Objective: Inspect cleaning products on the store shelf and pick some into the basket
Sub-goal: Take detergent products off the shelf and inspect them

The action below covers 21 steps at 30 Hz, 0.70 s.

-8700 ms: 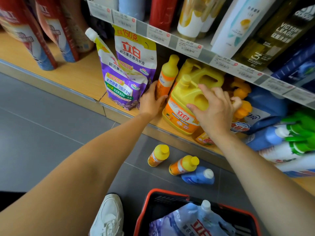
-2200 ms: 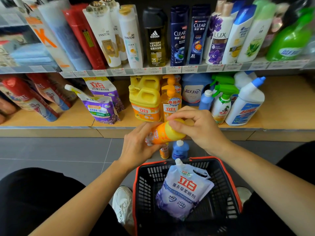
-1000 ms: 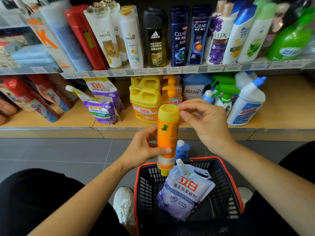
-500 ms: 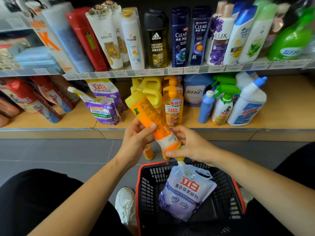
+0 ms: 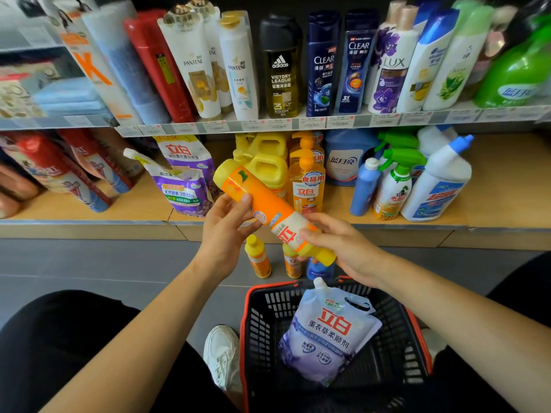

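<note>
Both hands hold the orange bottle [image 5: 268, 210] tilted in front of the shelf [image 5: 492, 204], its yellow cap pointing to 10 o'clock. The left hand [image 5: 223, 234] has its fingers curled round the upper body, and the right hand [image 5: 343, 248] has its fingers clamped on the base end. At 6 o'clock, a lavender refill pouch [image 5: 328, 335] lies in the basket [image 5: 262, 323].

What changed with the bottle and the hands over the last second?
The orange bottle went from upright to slanted, its top tipping left. The right hand left the top and now holds the lower end; the left hand kept its grip mid-body. The basket and the pouch in it stayed put.
</note>
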Each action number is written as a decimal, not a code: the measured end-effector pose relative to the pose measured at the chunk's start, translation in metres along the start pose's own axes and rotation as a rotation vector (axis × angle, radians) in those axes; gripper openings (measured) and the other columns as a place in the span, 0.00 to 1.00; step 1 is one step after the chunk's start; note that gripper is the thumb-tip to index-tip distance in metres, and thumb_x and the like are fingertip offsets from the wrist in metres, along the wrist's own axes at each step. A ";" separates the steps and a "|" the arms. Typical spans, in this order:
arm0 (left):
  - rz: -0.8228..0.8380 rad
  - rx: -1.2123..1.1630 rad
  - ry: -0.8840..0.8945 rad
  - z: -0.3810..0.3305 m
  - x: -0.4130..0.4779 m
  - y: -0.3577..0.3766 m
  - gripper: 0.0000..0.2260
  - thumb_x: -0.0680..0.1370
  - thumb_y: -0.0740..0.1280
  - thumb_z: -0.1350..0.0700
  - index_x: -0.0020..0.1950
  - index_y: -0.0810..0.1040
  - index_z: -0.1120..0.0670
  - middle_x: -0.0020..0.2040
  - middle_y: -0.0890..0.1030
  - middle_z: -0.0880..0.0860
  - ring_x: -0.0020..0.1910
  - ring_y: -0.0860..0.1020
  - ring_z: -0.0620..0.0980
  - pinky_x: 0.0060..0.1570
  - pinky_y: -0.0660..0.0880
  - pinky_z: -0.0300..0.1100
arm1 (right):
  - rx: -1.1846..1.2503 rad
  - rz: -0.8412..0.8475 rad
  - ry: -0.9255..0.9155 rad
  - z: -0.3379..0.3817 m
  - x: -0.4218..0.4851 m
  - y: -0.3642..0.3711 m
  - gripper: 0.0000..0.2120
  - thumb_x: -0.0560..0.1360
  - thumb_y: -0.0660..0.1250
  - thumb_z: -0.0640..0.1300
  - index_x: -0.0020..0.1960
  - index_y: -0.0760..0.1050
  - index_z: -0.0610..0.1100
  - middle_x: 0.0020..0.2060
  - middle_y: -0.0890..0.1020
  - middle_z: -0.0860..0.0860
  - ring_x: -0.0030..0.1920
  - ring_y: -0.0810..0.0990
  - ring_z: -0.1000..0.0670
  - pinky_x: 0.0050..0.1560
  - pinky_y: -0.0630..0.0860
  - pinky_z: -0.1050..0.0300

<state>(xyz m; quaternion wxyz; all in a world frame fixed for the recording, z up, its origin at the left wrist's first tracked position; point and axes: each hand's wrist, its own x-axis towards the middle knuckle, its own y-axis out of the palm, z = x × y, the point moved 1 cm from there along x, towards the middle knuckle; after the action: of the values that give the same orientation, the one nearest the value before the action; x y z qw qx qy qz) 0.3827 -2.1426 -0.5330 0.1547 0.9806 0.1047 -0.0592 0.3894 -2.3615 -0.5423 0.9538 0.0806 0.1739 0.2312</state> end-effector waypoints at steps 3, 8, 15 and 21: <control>0.005 0.039 0.011 0.003 0.000 -0.001 0.20 0.74 0.73 0.44 0.63 0.77 0.49 0.60 0.84 0.54 0.56 0.84 0.51 0.53 0.81 0.44 | -0.043 -0.050 -0.015 0.000 -0.002 0.000 0.29 0.67 0.77 0.43 0.64 0.69 0.43 0.55 0.83 0.40 0.42 0.86 0.39 0.37 0.80 0.55; -0.085 -0.098 -0.026 0.000 0.008 -0.003 0.12 0.82 0.64 0.57 0.65 0.76 0.57 0.58 0.85 0.57 0.58 0.84 0.55 0.53 0.82 0.47 | 0.066 0.001 0.060 0.002 -0.002 -0.002 0.23 0.71 0.71 0.49 0.62 0.75 0.37 0.54 0.82 0.33 0.43 0.84 0.40 0.34 0.79 0.55; -0.131 -0.122 0.011 -0.006 0.007 -0.010 0.25 0.76 0.74 0.54 0.71 0.70 0.49 0.60 0.83 0.56 0.57 0.84 0.57 0.52 0.83 0.50 | 0.041 -0.037 -0.010 -0.001 0.002 -0.005 0.28 0.67 0.76 0.47 0.63 0.75 0.39 0.51 0.84 0.37 0.44 0.84 0.45 0.39 0.80 0.58; -0.173 0.023 -0.128 -0.001 0.010 -0.021 0.26 0.74 0.76 0.54 0.70 0.73 0.54 0.60 0.83 0.58 0.54 0.85 0.55 0.53 0.82 0.47 | -0.147 -0.245 -0.162 0.006 0.008 -0.023 0.23 0.63 0.82 0.39 0.55 0.79 0.46 0.47 0.86 0.50 0.49 0.86 0.49 0.44 0.82 0.56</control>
<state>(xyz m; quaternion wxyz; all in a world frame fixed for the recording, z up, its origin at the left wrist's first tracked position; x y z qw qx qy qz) 0.3876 -2.1213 -0.5391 0.1442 0.9639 0.1779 -0.1361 0.4078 -2.3787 -0.5448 0.9891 0.0070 0.0873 0.1180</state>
